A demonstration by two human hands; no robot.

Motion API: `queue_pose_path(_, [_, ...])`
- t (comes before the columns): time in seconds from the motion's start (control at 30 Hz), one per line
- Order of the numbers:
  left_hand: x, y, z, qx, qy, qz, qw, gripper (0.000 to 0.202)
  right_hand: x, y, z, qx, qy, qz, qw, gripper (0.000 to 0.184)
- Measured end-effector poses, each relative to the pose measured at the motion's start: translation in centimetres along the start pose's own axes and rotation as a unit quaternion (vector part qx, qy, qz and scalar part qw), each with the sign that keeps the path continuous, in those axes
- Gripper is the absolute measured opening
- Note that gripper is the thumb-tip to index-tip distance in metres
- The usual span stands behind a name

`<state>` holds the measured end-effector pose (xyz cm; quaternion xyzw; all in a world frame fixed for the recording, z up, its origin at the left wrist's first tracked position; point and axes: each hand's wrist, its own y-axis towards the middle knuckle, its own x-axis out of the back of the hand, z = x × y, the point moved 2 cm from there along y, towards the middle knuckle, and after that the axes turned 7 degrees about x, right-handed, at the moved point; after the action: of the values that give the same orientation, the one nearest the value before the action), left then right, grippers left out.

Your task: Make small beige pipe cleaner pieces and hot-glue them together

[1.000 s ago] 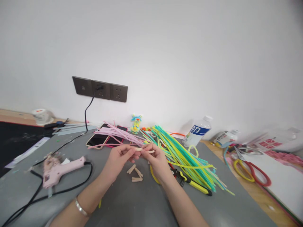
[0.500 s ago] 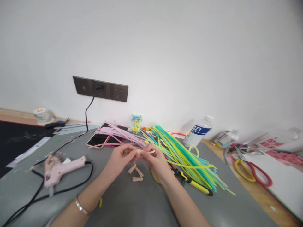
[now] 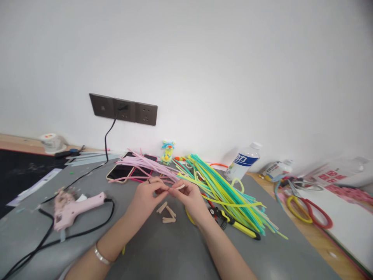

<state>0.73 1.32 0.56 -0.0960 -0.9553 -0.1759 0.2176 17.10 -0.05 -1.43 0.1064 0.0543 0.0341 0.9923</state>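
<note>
My left hand (image 3: 149, 195) and my right hand (image 3: 188, 197) meet fingertip to fingertip above the grey table mat. A short beige pipe cleaner (image 3: 181, 187) is pinched by my right hand, part of it showing over the fingers. My left thumb and forefinger close at its other end, which the fingertips hide. Just below the hands lie several short bent beige pipe cleaner pieces (image 3: 169, 220) on the mat. To the right of my right wrist are yellow-and-black pliers (image 3: 233, 222).
A pink glue gun (image 3: 78, 210) with a black cord lies at left. Pink pipe cleaners (image 3: 145, 163) cover phones (image 3: 119, 173); green and yellow ones (image 3: 227, 190) spread right. A small figure (image 3: 168, 151), a bottle (image 3: 243, 160) and scissors (image 3: 309, 210) stand or lie around.
Both hands have turned slightly and their fingertips have drawn together. Less of the beige pipe cleaner shows between them now. The things on the mat stay put.
</note>
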Motion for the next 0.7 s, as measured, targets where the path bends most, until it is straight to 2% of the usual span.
queue_pose_path(0.1, [0.2,0.0,0.0,0.021,-0.022,-0.014,0.999,0.011,0.0,0.0,0.2,-0.003,0.033,0.003,0.999,0.027])
queue_pose_path(0.3, [0.1,0.0,0.2,0.019,-0.056,-0.038,0.998,0.008,-0.3,-0.2,0.3,-0.058,0.152,-0.018,0.986,0.029])
queue_pose_path(0.5, [-0.2,-0.3,0.2,0.004,-0.091,-0.036,0.995,0.007,-0.8,-0.5,1.1,-0.138,0.262,0.009,0.955,0.035])
queue_pose_path(0.7, [-0.4,-0.4,0.4,0.000,-0.130,-0.058,0.990,0.007,-1.0,-0.6,1.1,-0.189,0.313,0.049,0.930,0.037])
